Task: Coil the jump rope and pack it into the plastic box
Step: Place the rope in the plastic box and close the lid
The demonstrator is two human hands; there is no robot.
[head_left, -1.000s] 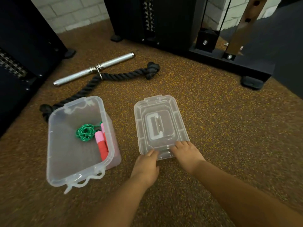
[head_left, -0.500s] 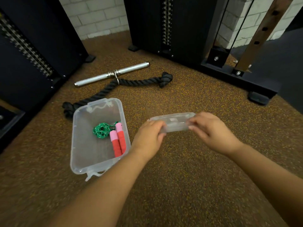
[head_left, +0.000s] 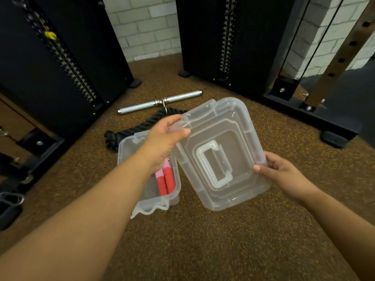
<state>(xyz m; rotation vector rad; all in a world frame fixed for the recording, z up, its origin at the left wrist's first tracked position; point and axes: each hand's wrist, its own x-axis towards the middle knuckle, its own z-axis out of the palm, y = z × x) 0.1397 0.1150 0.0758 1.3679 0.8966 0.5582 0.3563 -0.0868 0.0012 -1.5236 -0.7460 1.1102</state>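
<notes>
The jump rope (head_left: pixel 165 180) lay inside the plastic box (head_left: pixel 129 148), which stood open on the floor (head_left: pixel 203 240). Only its red and pink handles showed, side by side against the right wall of the box; the left forearm covered the cord, so the state of the coil could not be checked in this view. Coiling and packing were judged complete. The remaining work was to seat the lid (head_left: pixel 219 155) on the box and, if the clips are meant to be used, to press them down.

The lid was held in the air just to the right of the box and above its right rim, tilted, with the moulded handle recess facing the camera. The left hand (head_left: pixel 162 138) gripped the lid's far left corner, thumb on the near face and fingers (head_left: pixel 172 121) wrapped behind. The right hand (head_left: pixel 284 175) gripped the near right edge, thumb on top and fingers curled under. Both hands were closed on the lid alone.

Compared with half a second before, the lid had turned from an edge-on attitude to one showing its broad face, and it had travelled left, toward the box. A second before, it had lain flat on the floor with both hands at its near edge. The box and the handles had not shifted relative to the metal bar (head_left: pixel 160 102) and black rope (head_left: pixel 142 126) behind them.
</notes>
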